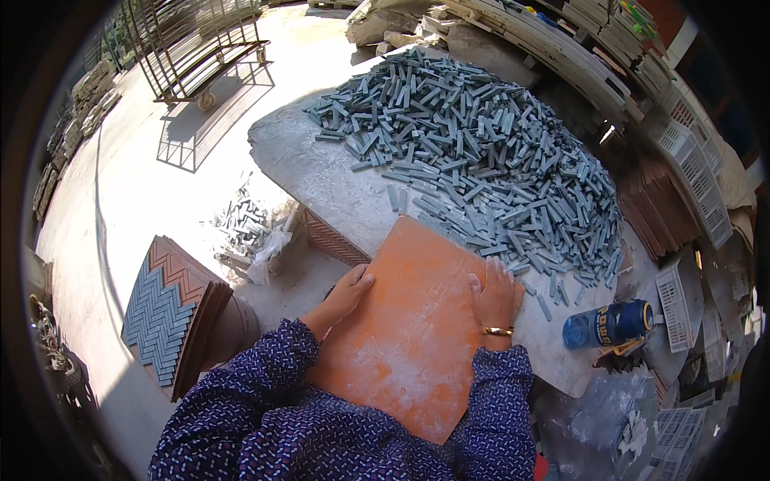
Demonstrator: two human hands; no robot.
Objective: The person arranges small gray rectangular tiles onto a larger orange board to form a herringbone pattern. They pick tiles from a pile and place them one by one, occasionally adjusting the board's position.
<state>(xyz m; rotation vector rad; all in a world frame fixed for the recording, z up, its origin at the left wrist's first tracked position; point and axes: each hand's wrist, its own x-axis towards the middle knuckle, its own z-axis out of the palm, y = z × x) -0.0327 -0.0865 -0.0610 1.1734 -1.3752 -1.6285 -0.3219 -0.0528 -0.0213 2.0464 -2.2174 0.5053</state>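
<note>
A flat orange board (415,318), dusted with white powder, lies before me, its far edge against the work table. My left hand (346,294) holds the board's left edge, thumb on top and the fingers partly hidden beneath. My right hand (496,297), with a gold bangle at the wrist, lies on the board's right side near the far corner, its fingers pointing away from me. Past the board a large heap of small grey-green stone strips (481,132) covers much of the table (289,144). Some loose strips lie close to my right hand.
A blue bottle (607,324) lies on the table at right. At left, a stack of trays with herringbone strips (159,318) rests on a bucket (237,330). Strip scraps (246,222) sit beside the table. White plastic crates (680,300) stand right, a wheeled rack (192,48) far left.
</note>
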